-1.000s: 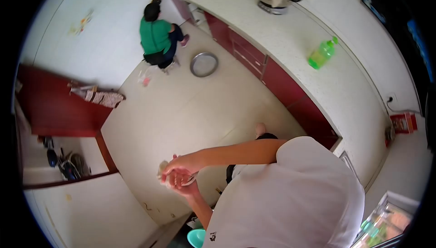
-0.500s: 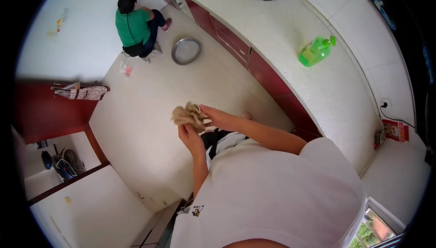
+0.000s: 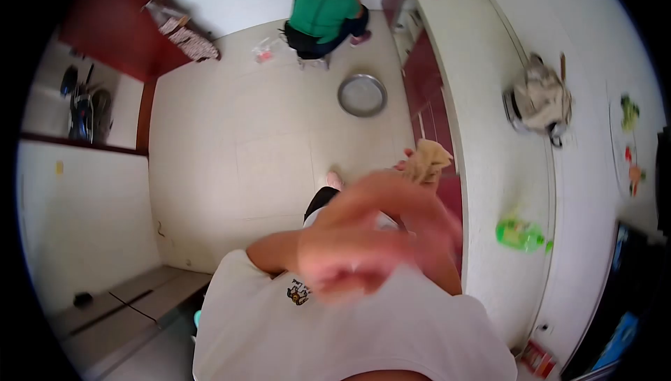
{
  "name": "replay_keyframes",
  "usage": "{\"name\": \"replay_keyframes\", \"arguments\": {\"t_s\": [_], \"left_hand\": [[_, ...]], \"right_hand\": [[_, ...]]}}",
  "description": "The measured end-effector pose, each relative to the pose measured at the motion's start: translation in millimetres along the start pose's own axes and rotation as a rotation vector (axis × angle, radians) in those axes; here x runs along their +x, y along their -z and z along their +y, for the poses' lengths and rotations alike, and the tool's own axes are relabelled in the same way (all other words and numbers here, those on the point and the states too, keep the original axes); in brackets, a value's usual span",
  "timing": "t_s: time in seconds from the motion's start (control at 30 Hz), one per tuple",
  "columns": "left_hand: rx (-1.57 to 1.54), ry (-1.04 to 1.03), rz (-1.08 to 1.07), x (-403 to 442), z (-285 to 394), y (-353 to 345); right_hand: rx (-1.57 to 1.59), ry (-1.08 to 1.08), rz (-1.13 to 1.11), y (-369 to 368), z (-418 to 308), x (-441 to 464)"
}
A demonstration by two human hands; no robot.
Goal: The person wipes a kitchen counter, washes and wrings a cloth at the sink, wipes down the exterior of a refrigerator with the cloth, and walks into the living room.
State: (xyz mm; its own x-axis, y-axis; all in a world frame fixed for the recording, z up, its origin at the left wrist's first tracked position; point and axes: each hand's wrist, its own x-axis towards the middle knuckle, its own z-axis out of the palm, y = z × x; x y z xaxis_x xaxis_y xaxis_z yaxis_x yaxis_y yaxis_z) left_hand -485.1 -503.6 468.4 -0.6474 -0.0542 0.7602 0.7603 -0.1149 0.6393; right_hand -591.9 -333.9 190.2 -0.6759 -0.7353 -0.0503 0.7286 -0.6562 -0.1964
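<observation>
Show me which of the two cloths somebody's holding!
The tan cloth held up in the right hand. The other cloth isn't in any hand; it's draped over something on the counter.

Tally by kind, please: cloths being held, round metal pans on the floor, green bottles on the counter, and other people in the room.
Held cloth: 1
Round metal pan: 1
Green bottle: 1
Other person: 1
Total: 4

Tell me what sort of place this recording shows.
Probably a kitchen, perhaps in a home: a long pale counter tops dark red cabinets, a green bottle is on the counter, and a round metal pan sits on the floor.
</observation>
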Motion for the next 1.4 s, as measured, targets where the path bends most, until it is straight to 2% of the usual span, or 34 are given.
{"name": "replay_keyframes", "arguments": {"t_s": [0.07,0.13,0.2,0.27,0.33,0.37,0.4,0.47,0.53,0.57,0.63,0.73,0.83,0.87,0.9,0.93,1.0,1.03,1.07,1.1,1.13,1.17,1.2,1.27,1.3,1.4], "left_hand": [[-0.087,-0.181,0.082,34,18,13],[-0.144,-0.290,0.148,60,32,23],[-0.185,-0.340,0.168,75,37,43],[-0.194,-0.383,0.194,80,37,59],[-0.167,-0.421,0.234,87,35,80],[-0.147,-0.428,0.259,91,33,89],[-0.116,-0.430,0.280,95,31,100],[-0.061,-0.424,0.315,102,26,122],[-0.003,-0.423,0.350,109,20,145],[0.029,-0.427,0.367,111,15,156],[0.108,-0.431,0.401,113,10,179],[0.321,-0.405,0.474,104,7,217],[0.774,-0.151,0.586,70,10,260],[1.156,0.065,0.581,53,11,274],[1.239,0.229,0.651,30,5,281],[1.152,0.431,0.805,7,1,289],[1.385,1.126,0.990,-58,-14,282],[1.654,1.479,0.929,-123,-45,276],[1.321,2.067,0.898,-147,-45,270],[0.956,2.233,1.051,-168,-37,260],[0.858,2.142,1.256,-177,-30,244],[0.754,2.031,1.440,-185,-23,229],[0.742,2.019,1.485,-191,-18,219],[0.914,1.719,1.738,-203,-14,211],[0.922,1.707,1.769,-214,-12,216],[1.003,1.498,1.869,-253,-1,244]], "right_hand": [[-0.100,-0.019,0.016,13,-24,33],[-0.211,0.121,0.340,42,-34,63],[-0.146,0.121,0.509,107,-40,94],[-0.189,0.167,0.536,154,-34,105],[-0.247,0.225,0.777,182,-42,131],[-0.266,0.184,0.779,199,-51,135],[-0.295,0.064,0.341,218,-67,146],[-0.273,-0.094,-0.098,254,-85,162],[-0.258,-0.049,0.364,251,-87,181],[-0.272,-0.045,0.515,248,-84,191],[-0.319,-0.105,0.632,246,-75,215],[-0.413,-0.348,0.615,247,-62,264],[-0.540,-0.703,0.477,243,-32,348],[-0.597,-0.812,0.410,240,-18,379],[-0.653,-0.914,0.328,234,0,412],[-0.719,-1.003,0.250,224,22,448],[-0.863,-1.130,0.041,197,83,516],[-0.979,-1.167,-0.131,179,120,544],[-0.950,-1.335,-0.145,134,158,562],[-1.012,-1.303,-0.230,128,195,585],[-1.065,-1.263,-0.316,120,232,611],[-1.018,-1.346,-0.365,109,270,633],[-0.975,-1.425,-0.407,89,312,639],[-1.015,-1.431,-0.458,36,393,625],[-1.012,-1.444,-0.485,7,432,605],[-0.984,-1.456,-0.601,-57,519,528]]}}
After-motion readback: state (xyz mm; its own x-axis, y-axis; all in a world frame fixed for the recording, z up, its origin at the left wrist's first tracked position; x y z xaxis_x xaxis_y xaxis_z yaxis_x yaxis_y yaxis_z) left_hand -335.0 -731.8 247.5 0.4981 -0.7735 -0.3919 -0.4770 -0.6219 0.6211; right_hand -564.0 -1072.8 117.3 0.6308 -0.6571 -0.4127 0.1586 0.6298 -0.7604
